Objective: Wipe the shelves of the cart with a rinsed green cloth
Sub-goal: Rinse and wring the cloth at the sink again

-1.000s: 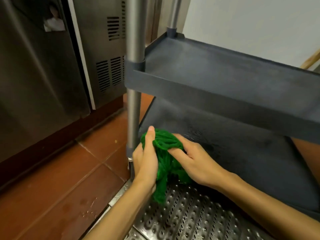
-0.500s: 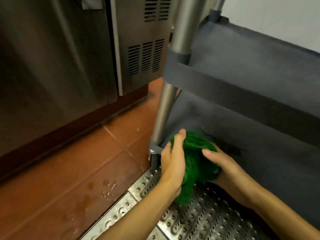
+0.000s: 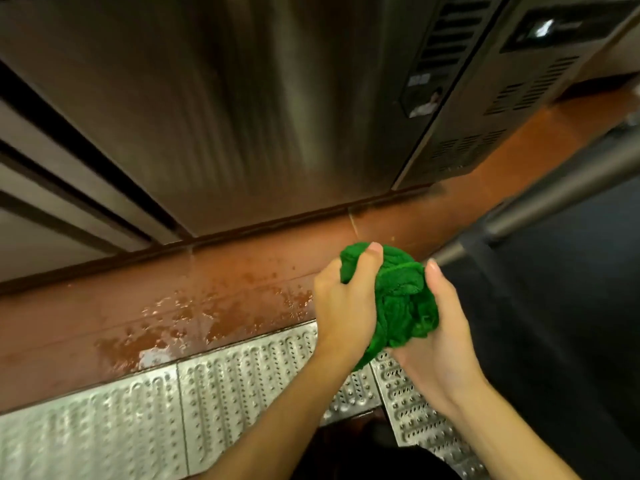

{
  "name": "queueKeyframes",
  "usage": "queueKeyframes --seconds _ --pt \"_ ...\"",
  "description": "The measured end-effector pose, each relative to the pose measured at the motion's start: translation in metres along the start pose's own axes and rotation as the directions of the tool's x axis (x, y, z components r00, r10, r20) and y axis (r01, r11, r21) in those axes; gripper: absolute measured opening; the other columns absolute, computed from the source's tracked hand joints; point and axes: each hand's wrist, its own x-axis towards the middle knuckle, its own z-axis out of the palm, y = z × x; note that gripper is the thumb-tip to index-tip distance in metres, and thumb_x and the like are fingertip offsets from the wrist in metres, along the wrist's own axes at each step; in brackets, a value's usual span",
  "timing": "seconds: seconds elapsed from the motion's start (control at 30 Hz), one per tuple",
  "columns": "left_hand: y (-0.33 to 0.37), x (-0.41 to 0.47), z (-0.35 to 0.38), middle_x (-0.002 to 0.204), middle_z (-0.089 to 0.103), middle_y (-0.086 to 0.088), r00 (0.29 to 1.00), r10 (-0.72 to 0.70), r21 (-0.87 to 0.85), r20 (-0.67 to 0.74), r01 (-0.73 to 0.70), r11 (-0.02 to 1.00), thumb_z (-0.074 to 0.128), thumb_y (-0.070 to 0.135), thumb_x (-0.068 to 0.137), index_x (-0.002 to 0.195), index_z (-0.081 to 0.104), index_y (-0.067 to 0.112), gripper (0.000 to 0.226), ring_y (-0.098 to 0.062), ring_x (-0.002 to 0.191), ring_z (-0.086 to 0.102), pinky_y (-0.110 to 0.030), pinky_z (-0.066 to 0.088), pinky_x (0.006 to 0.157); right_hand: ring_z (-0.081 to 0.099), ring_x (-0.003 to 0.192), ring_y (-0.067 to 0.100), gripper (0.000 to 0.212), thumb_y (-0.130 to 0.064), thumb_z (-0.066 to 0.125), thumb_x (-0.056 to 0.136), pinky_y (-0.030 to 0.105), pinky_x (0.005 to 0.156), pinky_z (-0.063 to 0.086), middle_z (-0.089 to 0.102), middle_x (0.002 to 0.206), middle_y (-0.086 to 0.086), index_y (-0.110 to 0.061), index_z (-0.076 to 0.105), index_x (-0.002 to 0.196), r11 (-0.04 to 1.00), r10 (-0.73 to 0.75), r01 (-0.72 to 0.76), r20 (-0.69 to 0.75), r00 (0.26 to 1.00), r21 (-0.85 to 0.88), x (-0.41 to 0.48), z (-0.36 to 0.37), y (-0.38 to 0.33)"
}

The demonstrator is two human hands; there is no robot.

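Note:
A bunched green cloth is held between both my hands, above the floor grate. My left hand grips its left side, thumb up over the top. My right hand cups it from the right and below, thumb raised beside it. The dark grey cart fills the right edge of the view, with its metal post slanting up to the right. The cloth is off the cart's shelf, just left of its corner.
Stainless steel appliance fronts with vent slots rise behind. The red-brown tiled floor is wet with splashes. A perforated metal drain grate runs along the bottom, with a dark gap under my arms.
The view has swung left and tilted, so the cart moved to the right edge. Both hands drew the cloth off the lower shelf and now hold it bunched over the grate.

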Motion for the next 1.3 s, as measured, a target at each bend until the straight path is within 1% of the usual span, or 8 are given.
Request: queueKeyframes --seconds 0.4,0.63,0.87,0.97,1.03,1.13,1.2,1.3 --pt "0.273 -0.109 -0.113 0.058 0.061 0.005 0.919 0.259 0.258 -0.297 -0.185 0.948 0.061 0.043 0.075 0.063 0.063 0.017 0.028 -0.007 0.058 0.059 -0.033 0.051 0.058 0.06 0.121 0.029 0.059 -0.057 0.045 0.09 0.044 0.098 0.047 0.066 0.127 0.014 -0.016 0.07 0.124 0.975 0.139 -0.122 0.081 0.987 -0.186 -0.121 0.253 -0.101" --pt "0.355 -0.151 -0.167 0.066 0.064 0.009 0.855 0.332 0.299 -0.398 -0.221 0.928 0.057 0.06 0.083 0.078 0.057 0.028 0.032 -0.005 0.063 0.062 -0.031 0.054 0.063 0.075 0.089 0.019 0.059 -0.056 0.033 0.098 0.028 0.066 0.06 0.076 0.102 0.007 -0.022 0.081 0.095 0.956 0.178 -0.122 0.194 0.965 -0.267 -0.164 0.367 -0.128" --pt "0.402 -0.157 -0.238 0.078 0.07 0.009 0.789 0.341 0.216 -0.511 -0.267 0.939 0.057 0.064 0.084 0.088 0.062 0.026 0.038 -0.009 0.074 0.068 -0.036 0.058 0.07 0.072 0.105 0.022 0.066 -0.059 0.028 0.101 0.031 0.07 0.06 0.073 0.118 0.011 -0.021 0.082 0.098 0.948 0.24 -0.161 0.281 0.929 -0.275 -0.18 0.457 -0.119" --pt "0.417 -0.153 -0.273 0.077 0.07 0.009 0.753 0.34 0.188 -0.564 -0.283 0.94 0.059 0.062 0.085 0.087 0.061 0.025 0.037 -0.011 0.074 0.069 -0.038 0.058 0.07 0.019 0.149 0.036 0.082 -0.065 0.012 0.103 0.046 0.117 0.024 0.02 0.159 0.028 -0.003 0.039 0.15 0.912 0.254 -0.122 0.305 0.918 -0.391 -0.179 0.484 -0.107" --pt "0.429 -0.151 -0.295 0.076 0.07 0.01 0.711 0.352 0.183 -0.609 -0.305 0.934 0.061 0.059 0.086 0.086 0.061 0.024 0.035 -0.01 0.073 0.069 -0.037 0.058 0.069 0.001 0.152 0.037 0.086 -0.066 0.003 0.101 0.044 0.12 -0.001 0.004 0.161 0.03 -0.002 0.012 0.158 0.938 0.314 -0.214 0.408 0.857 -0.273 -0.167 0.489 -0.096" --pt "0.443 -0.146 -0.325 0.073 0.069 0.011 0.655 0.35 0.173 -0.67 -0.32 0.931 0.063 0.055 0.087 0.085 0.061 0.023 0.032 -0.005 0.069 0.067 -0.033 0.058 0.066 0.068 0.11 0.026 0.065 -0.057 0.022 0.102 0.036 0.086 0.055 0.066 0.128 0.017 -0.02 0.072 0.123 0.865 0.442 -0.324 0.278 0.853 -0.382 -0.157 0.533 -0.072" --pt "0.448 -0.138 -0.345 0.071 0.068 0.013 0.617 0.334 0.157 -0.712 -0.324 0.933 0.066 0.049 0.089 0.085 0.062 0.023 0.027 -0.003 0.068 0.066 -0.026 0.056 0.064 0.074 0.074 0.018 0.056 -0.06 0.038 0.087 0.026 0.053 0.057 0.077 0.098 0.006 -0.027 0.082 0.09 0.882 0.443 -0.337 0.33 0.834 -0.331 -0.157 0.561 -0.062" --pt "0.458 -0.128 -0.374 0.071 0.065 0.019 0.56 0.318 0.121 -0.765 -0.359 0.925 0.069 0.035 0.094 0.086 0.061 0.019 0.019 0.0 0.068 0.064 -0.015 0.049 0.063 0.074 0.099 0.022 0.053 -0.062 0.046 0.081 0.033 0.067 0.061 0.073 0.116 0.008 -0.026 0.081 0.1 0.847 0.499 -0.361 0.349 0.793 -0.389 -0.147 0.599 -0.048"
